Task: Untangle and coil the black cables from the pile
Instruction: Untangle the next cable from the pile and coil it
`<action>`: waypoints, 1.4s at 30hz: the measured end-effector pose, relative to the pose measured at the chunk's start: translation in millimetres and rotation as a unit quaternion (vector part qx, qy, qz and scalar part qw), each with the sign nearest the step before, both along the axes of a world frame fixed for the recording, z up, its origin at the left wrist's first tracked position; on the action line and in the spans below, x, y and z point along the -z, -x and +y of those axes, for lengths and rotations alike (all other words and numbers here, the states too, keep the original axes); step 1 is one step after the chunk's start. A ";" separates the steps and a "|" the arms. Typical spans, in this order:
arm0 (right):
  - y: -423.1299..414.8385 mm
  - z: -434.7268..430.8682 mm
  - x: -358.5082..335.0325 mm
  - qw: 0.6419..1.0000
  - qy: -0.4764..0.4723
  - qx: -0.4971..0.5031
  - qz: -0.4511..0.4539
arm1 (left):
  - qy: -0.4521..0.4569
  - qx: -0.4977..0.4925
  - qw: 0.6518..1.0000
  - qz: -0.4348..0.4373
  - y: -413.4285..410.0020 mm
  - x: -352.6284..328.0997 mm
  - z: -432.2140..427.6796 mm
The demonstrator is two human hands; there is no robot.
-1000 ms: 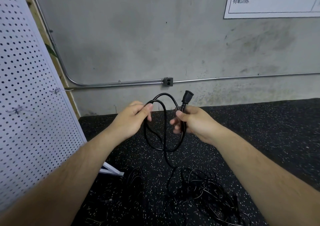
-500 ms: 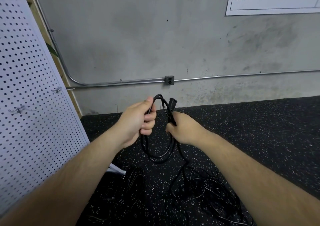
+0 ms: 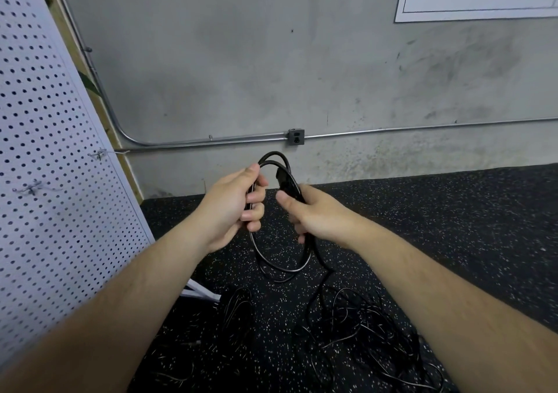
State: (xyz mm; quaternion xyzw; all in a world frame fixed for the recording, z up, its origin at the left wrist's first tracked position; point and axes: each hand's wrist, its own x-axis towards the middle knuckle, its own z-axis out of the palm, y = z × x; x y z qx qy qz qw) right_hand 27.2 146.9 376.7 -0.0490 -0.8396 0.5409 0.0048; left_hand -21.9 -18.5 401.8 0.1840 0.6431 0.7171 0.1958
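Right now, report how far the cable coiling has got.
Done: a few loops of one black cable are formed. In hand: the left hand and right hand both grip that coil. Left: its tail runs down into the tangled pile on the floor, not yet sorted.

Black cable (image 3: 282,267) looped, pile (image 3: 362,329) tangled

Black rubber floor with white speckles (image 3: 453,226). On it, well back from the far edge: a tangled pile of thin black cables (image 3: 362,326). A smaller bundle of black cable (image 3: 238,308) lies near the pile on its left. Flat white metal foot (image 3: 200,291) at left edge.
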 end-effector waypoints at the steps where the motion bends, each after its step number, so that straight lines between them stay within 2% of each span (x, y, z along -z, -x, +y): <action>1: 0.3 -1.7 1.2 0.999 -0.038 0.007 0.013 | 0.019 -0.018 0.999 0.026 -0.2 1.3 2.4; 3: 1.8 -2.4 3.4 0.996 -0.074 0.024 0.032 | 0.047 -0.052 0.995 0.065 1.4 4.5 4.9; 9: 0.2 5.0 -2.0 0.994 0.097 -0.044 -0.006 | 0.122 -0.103 0.973 0.166 9.2 10.8 -3.0; 13: -0.9 4.8 -7.5 0.994 0.095 -0.050 -0.016 | 0.172 -0.125 0.951 0.225 11.8 9.7 -7.4; 16: -3.5 4.1 -9.9 0.998 0.053 0.016 0.044 | 0.128 -0.137 0.959 0.215 14.8 7.4 -8.7; 19: -6.4 4.5 -12.2 0.997 0.037 0.009 0.070 | 0.099 -0.128 0.975 0.155 18.8 9.6 -7.5; 22: -9.1 6.2 -18.3 0.991 0.132 -0.027 0.005 | 0.091 -0.120 0.984 0.098 22.0 11.5 -8.7; 25: -12.6 10.3 -25.7 0.973 0.220 -0.061 -0.034 | 0.102 -0.123 0.984 0.079 26.0 13.0 -11.3; 33: -15.4 14.6 -44.1 0.946 0.299 -0.124 0.004 | 0.080 -0.096 0.981 0.146 27.5 15.9 -12.0; 36: -15.4 16.8 -54.8 0.973 0.214 -0.087 0.014 | 0.037 -0.118 0.974 0.190 23.9 4.6 -14.5; 38: -15.1 20.0 -57.2 0.995 0.078 -0.051 0.022 | 0.005 -0.148 0.966 0.210 21.7 -6.2 -18.6; 40: -16.0 21.2 -56.9 0.999 -0.030 -0.030 0.033 | -0.002 -0.170 0.960 0.222 21.7 -12.7 -22.4; 42: -16.4 21.8 -54.4 0.999 -0.023 -0.018 0.030 | 0.009 -0.171 0.960 0.223 23.4 -11.1 -23.4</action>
